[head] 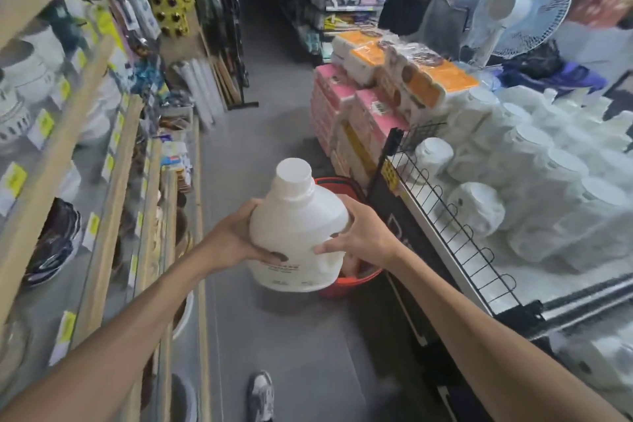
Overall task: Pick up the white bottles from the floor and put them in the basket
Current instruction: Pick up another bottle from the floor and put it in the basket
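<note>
While left hand [230, 239] and right hand [368, 234] grip the white bottle [297, 228], basket [347, 284] sits on grey floor [294, 346].

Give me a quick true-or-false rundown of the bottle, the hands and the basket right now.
1. The left hand and the right hand both hold the white bottle. True.
2. The bottle's cap is off. False: the white cap is on.
3. The bottle rests inside the basket. False: it is held up in the air, and the red basket stands on the floor behind it.
4. A fan stands at the far right. True.
</note>
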